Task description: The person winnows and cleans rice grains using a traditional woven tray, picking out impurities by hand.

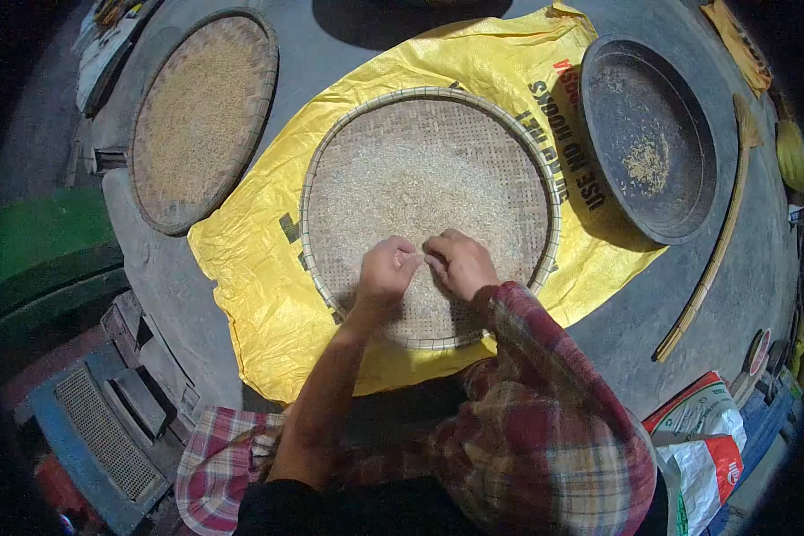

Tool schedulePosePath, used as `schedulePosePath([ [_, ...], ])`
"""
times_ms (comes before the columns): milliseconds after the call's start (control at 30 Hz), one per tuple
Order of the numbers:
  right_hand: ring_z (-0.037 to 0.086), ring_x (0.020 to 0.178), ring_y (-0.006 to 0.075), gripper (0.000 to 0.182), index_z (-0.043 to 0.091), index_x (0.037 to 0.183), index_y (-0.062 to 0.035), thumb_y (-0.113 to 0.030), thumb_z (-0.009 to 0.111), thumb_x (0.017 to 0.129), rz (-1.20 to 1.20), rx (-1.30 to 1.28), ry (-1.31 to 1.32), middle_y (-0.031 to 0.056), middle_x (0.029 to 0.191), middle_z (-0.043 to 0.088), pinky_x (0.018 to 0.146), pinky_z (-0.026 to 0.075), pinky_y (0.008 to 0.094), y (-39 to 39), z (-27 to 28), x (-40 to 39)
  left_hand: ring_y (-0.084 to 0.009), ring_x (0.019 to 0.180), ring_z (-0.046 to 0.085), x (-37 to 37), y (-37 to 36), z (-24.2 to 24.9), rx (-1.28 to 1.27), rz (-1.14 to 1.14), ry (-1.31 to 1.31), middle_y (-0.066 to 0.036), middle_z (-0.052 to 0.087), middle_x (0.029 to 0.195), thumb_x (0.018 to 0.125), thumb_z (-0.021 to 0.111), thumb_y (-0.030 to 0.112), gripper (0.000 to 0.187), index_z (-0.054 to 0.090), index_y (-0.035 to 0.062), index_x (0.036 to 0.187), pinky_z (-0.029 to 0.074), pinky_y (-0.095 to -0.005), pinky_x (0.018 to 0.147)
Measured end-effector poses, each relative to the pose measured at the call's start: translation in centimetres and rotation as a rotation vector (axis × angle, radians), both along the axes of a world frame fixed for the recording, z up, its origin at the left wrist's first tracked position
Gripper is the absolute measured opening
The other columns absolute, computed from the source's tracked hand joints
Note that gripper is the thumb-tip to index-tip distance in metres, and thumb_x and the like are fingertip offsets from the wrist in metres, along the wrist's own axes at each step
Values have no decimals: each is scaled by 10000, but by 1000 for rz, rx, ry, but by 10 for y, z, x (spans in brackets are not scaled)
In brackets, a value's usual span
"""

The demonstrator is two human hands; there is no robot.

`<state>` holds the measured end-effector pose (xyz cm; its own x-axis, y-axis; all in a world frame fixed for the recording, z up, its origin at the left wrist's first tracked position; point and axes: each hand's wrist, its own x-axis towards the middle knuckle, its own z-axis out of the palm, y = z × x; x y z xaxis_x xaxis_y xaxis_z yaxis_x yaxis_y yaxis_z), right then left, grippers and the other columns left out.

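Note:
A round woven tray [402, 335] lies on a yellow sack [268, 322], with pale grains [420, 183] spread over its middle. Both hands are above the near part of the tray, close together. My left hand [389, 268] has its fingers pinched, with the fingertips near the right ones. My right hand [463, 265] is also closed, its thumb and fingers drawn together. Whatever is between the fingertips of either hand is too small to make out.
An oval-looking woven tray of tan grain [201, 107] is at the upper left. At the right stand a dark basin [625, 116] with some grains and a long broom [719, 241]. Plastic bags [701, 447] lie lower right; a blue slatted object [103, 433] is lower left.

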<state>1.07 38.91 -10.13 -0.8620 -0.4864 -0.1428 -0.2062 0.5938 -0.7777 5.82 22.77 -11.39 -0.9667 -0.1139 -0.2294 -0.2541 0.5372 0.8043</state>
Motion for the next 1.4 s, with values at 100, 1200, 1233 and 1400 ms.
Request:
schedulePosePath([
  [100,582,727,284,112,598,839,-29,-104,625,761,29,52,7,136,792,581,658,462,374,7,-5,-1,-132,694,542,-3,1,5,31,-62,-13,-86,592,739,780,628,136,180,575,-2,883,449,-278,622],
  [1200,557,758,336,101,570,854,-27,-60,579,759,37,-115,-17,158,814,538,687,451,403,13,-16,-2,-189,636,575,-10,-11,-2,240,95,-324,-116,623,738,758,633,122,133,603,-6,777,468,-301,637],
  [1233,564,726,311,85,561,846,-21,-58,575,772,-34,-145,-148,153,798,546,673,458,380,19,-14,-4,-197,645,582,-16,-10,-2,184,98,-174,-124,626,743,760,638,135,142,610,-4,772,471,-309,645],
  [1400,553,679,160,81,556,870,-12,-52,588,807,-364,-554,-796,74,737,564,663,457,322,34,-11,-16,-280,763,620,-42,14,0,-74,-20,-73,-155,636,788,753,635,152,158,640,7,817,470,-338,713],
])
